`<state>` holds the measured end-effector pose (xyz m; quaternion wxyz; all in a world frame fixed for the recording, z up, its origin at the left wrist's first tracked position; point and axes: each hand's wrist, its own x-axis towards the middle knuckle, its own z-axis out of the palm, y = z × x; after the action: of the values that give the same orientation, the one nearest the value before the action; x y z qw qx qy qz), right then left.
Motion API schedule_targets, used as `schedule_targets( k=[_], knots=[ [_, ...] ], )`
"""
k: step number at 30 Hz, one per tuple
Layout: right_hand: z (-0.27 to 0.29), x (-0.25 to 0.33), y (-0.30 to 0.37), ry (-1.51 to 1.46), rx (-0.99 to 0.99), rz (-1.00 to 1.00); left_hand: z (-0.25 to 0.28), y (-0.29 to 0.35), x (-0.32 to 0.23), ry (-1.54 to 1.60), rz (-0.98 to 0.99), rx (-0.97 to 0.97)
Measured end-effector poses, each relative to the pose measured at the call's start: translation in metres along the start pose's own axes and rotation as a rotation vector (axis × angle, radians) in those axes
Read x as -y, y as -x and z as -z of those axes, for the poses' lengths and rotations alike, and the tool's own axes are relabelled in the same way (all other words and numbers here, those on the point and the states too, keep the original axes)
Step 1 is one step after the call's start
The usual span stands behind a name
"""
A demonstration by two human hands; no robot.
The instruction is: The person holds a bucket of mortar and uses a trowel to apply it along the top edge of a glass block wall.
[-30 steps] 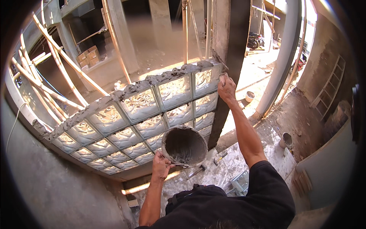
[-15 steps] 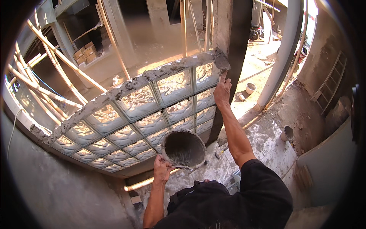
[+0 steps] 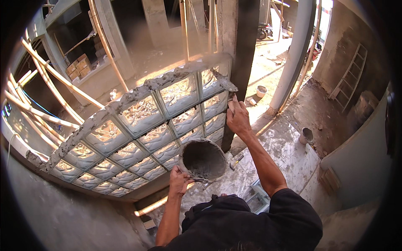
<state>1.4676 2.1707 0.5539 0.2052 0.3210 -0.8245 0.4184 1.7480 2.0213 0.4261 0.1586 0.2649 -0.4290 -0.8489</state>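
My left hand [image 3: 179,180] is closed on the near rim of a round mortar bucket [image 3: 204,160], which is tilted so that its grey-smeared inside shows. In my right hand [image 3: 239,117] is a pointing trowel [image 3: 225,80], its mortar-coated blade in front of the top right glass block. A glass block wall [image 3: 162,112] of several rows stands in front of me. Rough wet mortar [image 3: 142,88] runs along its top edge up to the concrete column [image 3: 227,33]. The trowel's handle is mostly hidden in my fingers.
Bamboo poles [image 3: 67,85] lean beyond the wall on the left. Behind me to the right, glass blocks [image 3: 257,198] and a hammer [image 3: 236,162] lie on the floor. Another bucket [image 3: 306,136] stands farther right, and a ladder [image 3: 349,77] leans against the far right wall.
My right hand has brought the trowel down from the column's corner to the face of the top right block. The left hand still holds the bucket; the whole view has shifted slightly.
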Motion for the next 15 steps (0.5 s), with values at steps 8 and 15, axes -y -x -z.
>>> schedule_targets(
  k=[8, 15],
  knots=[
    [0.054, 0.025, 0.063, -0.858, 0.312, -0.448, -0.002, 0.003, 0.006, 0.086, 0.008, -0.027],
    [0.072, -0.013, 0.103, -1.024, 1.057, -0.625, 0.017, 0.013, 0.006, 0.035, -0.087, -0.001]
  ],
)
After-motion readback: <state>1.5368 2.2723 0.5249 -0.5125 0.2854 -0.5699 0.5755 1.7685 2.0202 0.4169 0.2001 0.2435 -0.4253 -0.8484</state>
